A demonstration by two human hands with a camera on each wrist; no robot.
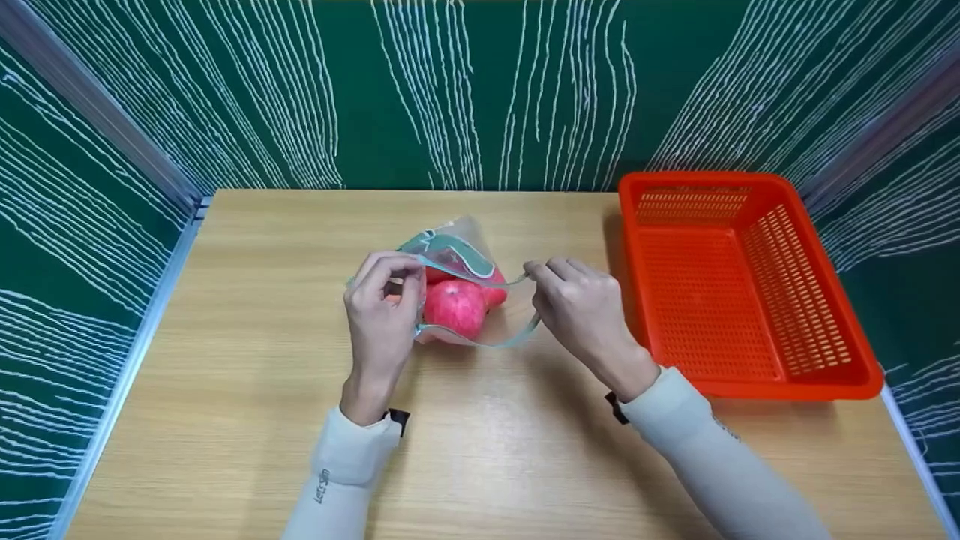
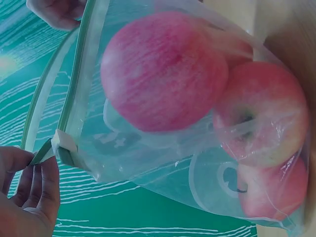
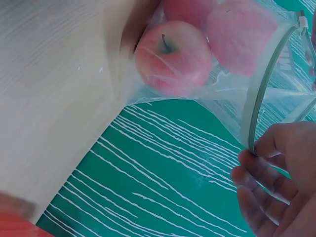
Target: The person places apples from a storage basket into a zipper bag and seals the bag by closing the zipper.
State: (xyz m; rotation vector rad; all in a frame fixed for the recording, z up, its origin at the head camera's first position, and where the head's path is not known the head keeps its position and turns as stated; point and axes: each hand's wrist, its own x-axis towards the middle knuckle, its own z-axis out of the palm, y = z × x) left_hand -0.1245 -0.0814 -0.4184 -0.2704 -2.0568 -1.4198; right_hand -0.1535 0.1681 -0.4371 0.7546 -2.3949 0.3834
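A clear zip bag with a green print stands on the table with its mouth spread wide. Several red apples lie inside it, and through the film their stems show in both wrist views. My left hand pinches the left end of the bag's mouth, close to a white zip slider. At the opposite end, my right hand pinches the green zip strip between thumb and finger. The bag's lower part rests against the tabletop.
An orange-red plastic basket with slotted walls stands at the right, with no contents visible in it. The wooden table is bordered by green panels with white lines at the back and sides.
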